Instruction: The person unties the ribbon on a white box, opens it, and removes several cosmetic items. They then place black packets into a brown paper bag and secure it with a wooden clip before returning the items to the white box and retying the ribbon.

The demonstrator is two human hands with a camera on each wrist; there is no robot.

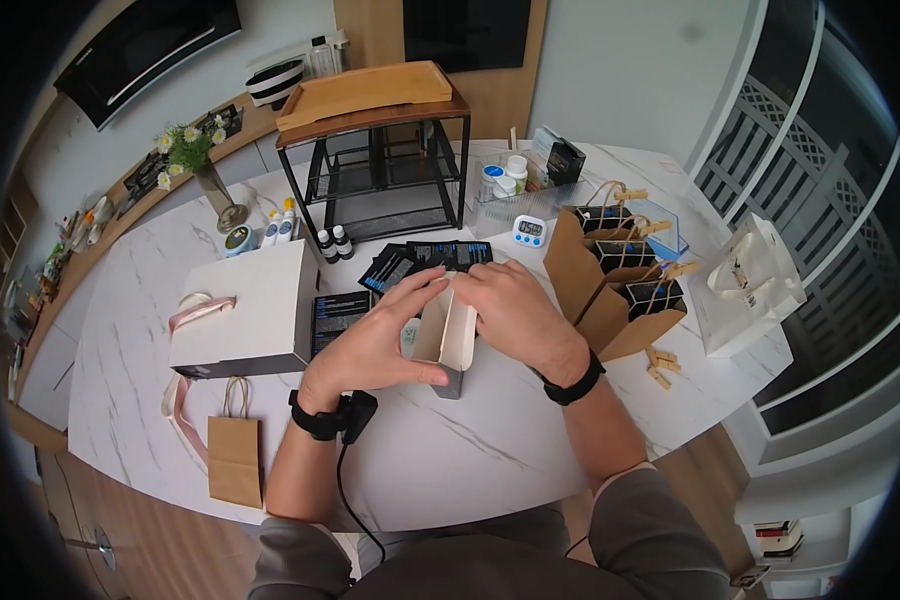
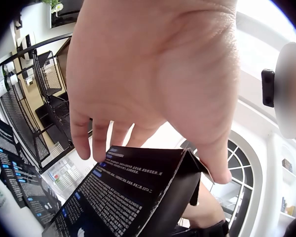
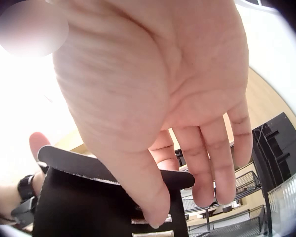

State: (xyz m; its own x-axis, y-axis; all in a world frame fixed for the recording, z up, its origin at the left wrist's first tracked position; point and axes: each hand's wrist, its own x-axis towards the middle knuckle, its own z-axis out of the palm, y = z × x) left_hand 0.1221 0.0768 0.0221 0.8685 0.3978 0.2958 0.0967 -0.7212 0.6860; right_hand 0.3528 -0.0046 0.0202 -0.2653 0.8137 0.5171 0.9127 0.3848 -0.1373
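Observation:
An open small box (image 1: pixel 458 338), pale inside, is tilted between the two hands over the table. My left hand (image 1: pixel 378 340) grips it, thumb at the near end and fingers toward the far end. In the left wrist view, the black printed side of the box (image 2: pixel 123 190) lies below my left hand (image 2: pixel 153 69). My right hand (image 1: pixel 518 312) holds the far end. The right wrist view shows the thumb of my right hand (image 3: pixel 163 79) against the black box (image 3: pixel 84 207), beside a raised flap; its other fingers extend past the edge. The contents are hidden.
Black printed packets (image 1: pixel 342 318) lie beyond the hands. A large white box (image 1: pixel 240 300) and a small paper bag (image 1: pixel 235 460) are left; brown bags (image 1: pixel 580 265), clothespins (image 1: pixel 660 365) and a white bag (image 1: pixel 745 285) right. A rack (image 1: pixel 380 180) stands behind, near a timer (image 1: pixel 529 232).

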